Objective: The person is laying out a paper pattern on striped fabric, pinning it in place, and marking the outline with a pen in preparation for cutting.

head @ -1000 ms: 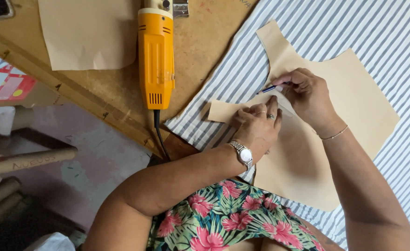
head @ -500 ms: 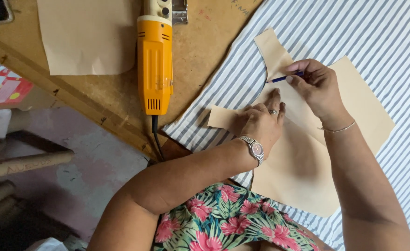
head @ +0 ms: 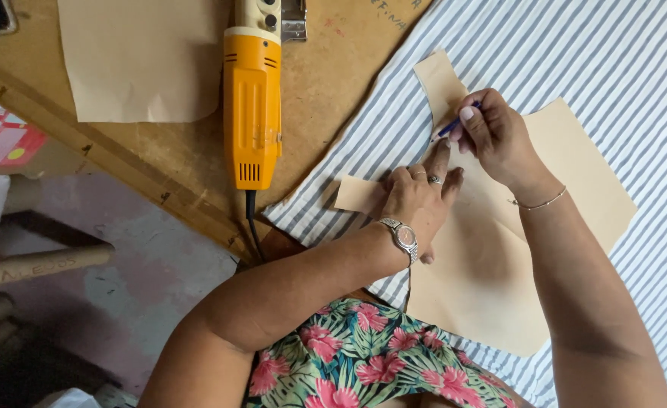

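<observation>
Both hands work on a tan paper pattern [head: 567, 219] that lies on striped fabric [head: 575, 60]. Left hand [head: 416, 200] lies flat and open, fingers spread, pressing the pattern down. Right hand [head: 496, 136], just beyond it, is closed around a blue pen [head: 448, 128] whose tip touches the pattern's edge. Left of the hands, a yellow power tool [head: 252, 106] rests on the wooden board [head: 326, 91].

Sewing workshop: fabric cutter [head: 252, 106], paper pattern [head: 530, 249].

Brown wooden desk [head: 159, 155] across upper left, edge worn. Grey concrete floor [head: 137, 287] lower left, stained. Wooden poles [head: 31, 268] at left edge. Soft daylight.
</observation>
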